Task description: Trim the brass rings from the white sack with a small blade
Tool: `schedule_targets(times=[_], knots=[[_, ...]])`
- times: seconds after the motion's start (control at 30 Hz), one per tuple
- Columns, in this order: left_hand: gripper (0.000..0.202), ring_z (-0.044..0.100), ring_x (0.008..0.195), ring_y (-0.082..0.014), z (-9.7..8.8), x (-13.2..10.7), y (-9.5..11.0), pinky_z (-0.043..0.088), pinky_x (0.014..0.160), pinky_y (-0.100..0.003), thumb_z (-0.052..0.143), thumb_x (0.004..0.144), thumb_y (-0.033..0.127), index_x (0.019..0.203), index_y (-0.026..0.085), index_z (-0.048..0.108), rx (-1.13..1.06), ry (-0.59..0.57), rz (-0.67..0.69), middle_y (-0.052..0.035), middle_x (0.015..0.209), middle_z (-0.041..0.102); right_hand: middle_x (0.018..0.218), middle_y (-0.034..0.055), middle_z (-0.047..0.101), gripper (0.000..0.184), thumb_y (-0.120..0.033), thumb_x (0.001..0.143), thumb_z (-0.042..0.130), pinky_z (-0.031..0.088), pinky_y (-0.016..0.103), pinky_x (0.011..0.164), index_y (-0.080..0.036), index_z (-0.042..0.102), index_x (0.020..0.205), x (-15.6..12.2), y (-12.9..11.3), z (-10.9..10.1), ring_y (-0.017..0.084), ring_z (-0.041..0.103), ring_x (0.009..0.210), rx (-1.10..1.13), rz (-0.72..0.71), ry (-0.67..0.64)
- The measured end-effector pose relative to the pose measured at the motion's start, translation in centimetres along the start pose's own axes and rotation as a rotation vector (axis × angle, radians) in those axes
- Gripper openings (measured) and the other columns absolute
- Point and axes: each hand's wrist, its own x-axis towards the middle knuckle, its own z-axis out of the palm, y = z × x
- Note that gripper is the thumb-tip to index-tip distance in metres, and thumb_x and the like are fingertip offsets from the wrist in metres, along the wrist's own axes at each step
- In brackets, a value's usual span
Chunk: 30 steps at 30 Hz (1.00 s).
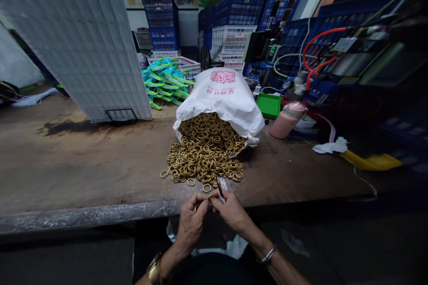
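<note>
Our left grip (192, 214) is pinched on a brass-coloured ring (211, 196), and our right grip (232, 213) is clamped on a thin dark tool (220, 190), the two meeting at the tabletop's (100, 173) front edge. We seem to be working that ring by hand; the next move likely calls for steady fingertips. Beyond, loose rings (200, 162) spill toward that edge from the white sack (230, 102)

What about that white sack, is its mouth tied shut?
No, the white sack gapes open, with gold-coloured rings spilled out onto the tabletop.
</note>
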Motion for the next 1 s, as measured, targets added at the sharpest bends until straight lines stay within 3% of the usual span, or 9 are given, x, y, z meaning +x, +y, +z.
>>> schedule_targets(times=[0.13,0.27,0.5,0.77,0.9,1.0], knots=[[0.015,0.051,0.061,-0.0139,0.0,0.0,0.1,0.039,0.062,-0.023,0.057,0.074,0.029,0.065,0.016,0.059,0.118,0.002,0.078,-0.0003,0.061,0.058,0.058,-0.0035,0.053,0.024,-0.038,0.077,0.047,0.037,0.021,0.057,-0.015,0.057,0.079,-0.2,0.5,-0.5,0.01,0.048,0.056,-0.01,-0.064,-0.033],[0.017,0.05,0.062,-0.014,0.0,-0.1,0.3,0.038,0.062,-0.023,0.057,0.074,0.029,0.063,0.017,0.06,0.209,-0.026,0.136,-0.0008,0.061,0.057,0.051,-0.004,0.048,0.031,-0.041,0.08,0.043,0.036,0.02,0.054,-0.016,0.053,0.063,-0.1,0.8,-0.7,0.009,0.044,0.052,-0.039,-0.054,-0.027],[0.028,0.029,0.039,-0.0044,-0.4,0.3,0.0,0.021,0.039,-0.017,0.05,0.077,0.044,0.072,0.017,0.052,0.023,-0.159,-0.213,0.0067,0.051,0.042,0.056,-0.0031,0.052,0.03,-0.04,0.078,0.045,0.035,0.02,0.055,-0.015,0.055,0.064,0.2,0.6,0.0,0.009,0.045,0.056,-0.07,-0.043,0.002],[0.034,0.026,0.038,-0.0029,-0.8,0.3,0.5,0.018,0.037,-0.015,0.052,0.074,0.047,0.064,0.017,0.044,-0.072,-0.115,-0.279,0.0075,0.049,0.039,0.057,-0.0009,0.053,0.034,-0.039,0.082,0.037,0.037,0.021,0.053,-0.016,0.053,0.064,1.2,0.9,0.4,0.011,0.048,0.054,-0.017,-0.041,-0.037],[0.032,0.03,0.037,-0.0029,-1.1,0.3,0.7,0.017,0.036,-0.015,0.053,0.073,0.049,0.07,0.018,0.045,-0.078,-0.079,-0.308,0.0069,0.051,0.043,0.058,0.0,0.054,0.029,-0.032,0.083,0.032,0.036,0.022,0.054,-0.017,0.054,0.072,1.3,0.8,0.1,0.012,0.05,0.056,-0.216,-0.08,0.037],[0.032,0.032,0.038,-0.003,-1.2,0.4,0.9,0.019,0.036,-0.015,0.055,0.071,0.049,0.071,0.018,0.045,-0.062,-0.06,-0.293,0.0063,0.053,0.045,0.064,0.0013,0.057,0.019,-0.022,0.079,0.036,0.035,0.021,0.058,-0.018,0.054,0.075,0.8,0.4,0.0,0.013,0.052,0.06,-0.468,-0.149,0.003]])
